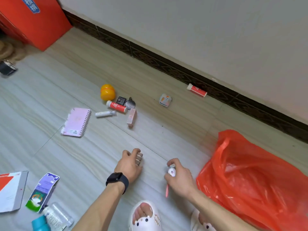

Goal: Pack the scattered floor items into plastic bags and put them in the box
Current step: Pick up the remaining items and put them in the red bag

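Observation:
My left hand (130,165), with a black watch on the wrist, is closed over a small pink ridged item (139,158) on the floor. My right hand (179,178) holds a small white round item (171,172) with a pink cord hanging below it. A red plastic bag (253,180) lies open just right of that hand. Scattered farther out are a pink spiral notebook (76,122), a white tube (105,113), a red tube (116,106), a pink box (131,117), a yellow ball (107,92) and a second red tube (197,90). The red box (33,22) stands at the far left.
A purple-and-green carton (42,192), a white-and-red booklet (11,190), a clear bottle (58,214) and a blue cap (40,224) lie at the lower left. A small white case (165,100) sits near the dark skirting board (183,72). My white slippers (145,215) are at the bottom.

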Demonstrator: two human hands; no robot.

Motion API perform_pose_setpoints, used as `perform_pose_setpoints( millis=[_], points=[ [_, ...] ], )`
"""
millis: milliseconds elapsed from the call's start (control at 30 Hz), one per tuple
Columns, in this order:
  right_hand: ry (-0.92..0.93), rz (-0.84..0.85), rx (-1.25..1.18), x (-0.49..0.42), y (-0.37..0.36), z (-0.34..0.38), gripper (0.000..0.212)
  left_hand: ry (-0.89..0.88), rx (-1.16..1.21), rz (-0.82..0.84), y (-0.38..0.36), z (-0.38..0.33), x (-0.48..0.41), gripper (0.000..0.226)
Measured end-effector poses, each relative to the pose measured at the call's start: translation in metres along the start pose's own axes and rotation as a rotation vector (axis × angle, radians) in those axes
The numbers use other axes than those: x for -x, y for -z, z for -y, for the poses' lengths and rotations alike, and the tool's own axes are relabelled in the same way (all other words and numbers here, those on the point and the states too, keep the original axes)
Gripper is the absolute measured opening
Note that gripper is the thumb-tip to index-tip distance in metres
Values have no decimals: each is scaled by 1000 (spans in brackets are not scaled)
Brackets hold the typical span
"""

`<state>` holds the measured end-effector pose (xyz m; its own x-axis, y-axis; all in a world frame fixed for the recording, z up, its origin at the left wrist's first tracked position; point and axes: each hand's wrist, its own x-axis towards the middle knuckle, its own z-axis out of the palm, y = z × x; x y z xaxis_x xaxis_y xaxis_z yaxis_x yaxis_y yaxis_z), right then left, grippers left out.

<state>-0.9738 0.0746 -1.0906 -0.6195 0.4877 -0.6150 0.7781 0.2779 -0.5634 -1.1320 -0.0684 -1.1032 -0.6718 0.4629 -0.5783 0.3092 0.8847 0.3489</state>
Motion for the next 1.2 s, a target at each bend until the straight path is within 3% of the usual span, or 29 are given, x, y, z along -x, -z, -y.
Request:
perform_pose_setpoints(
  millis=[100,200,267,333,433,567,633,733,800,867,933,1000,1067,1200],
  points=[
    [-170,30,-650,48,34,1,32,-137,-26,88,14,-26,29,63],
    [-199,-13,-1192,94,80,-17,25,-345,-124,83,46,-78,46,75],
    [-212,-104,-1416,119,112,-36,21,-490,-210,44,64,-127,55,77],
    [-257,-271,-1486,133,139,-62,23,-607,-270,14,73,-179,63,78],
    [-389,-482,-1428,131,163,-107,25,-720,-273,9,54,-253,75,79],
    [-474,-536,-1395,106,177,-147,23,-755,-225,79,-27,-300,80,69],
    [-480,-540,-1200,92,177,-157,21,-749,-320,80,-73,-299,79,63],
    [-429,-547,-696,74,169,-169,25,-733,-516,71,-120,-282,74,63],
    [-330,-472,-309,65,159,-180,48,-747,-765,104,-132,-269,68,65],
    [-234,-223,103,57,146,-198,83,-774,-1001,174,-133,-257,63,60],
    [-279,15,337,57,136,-212,108,-783,-1108,162,-127,-249,64,57],
    [-308,91,363,60,133,-217,113,-795,-1090,121,-112,-246,67,57],
    [-238,48,351,66,139,-210,111,-812,-1006,102,-93,-247,71,55],
    [-63,-97,328,83,164,-175,86,-905,-847,23,-56,-251,73,57]
  ],
)
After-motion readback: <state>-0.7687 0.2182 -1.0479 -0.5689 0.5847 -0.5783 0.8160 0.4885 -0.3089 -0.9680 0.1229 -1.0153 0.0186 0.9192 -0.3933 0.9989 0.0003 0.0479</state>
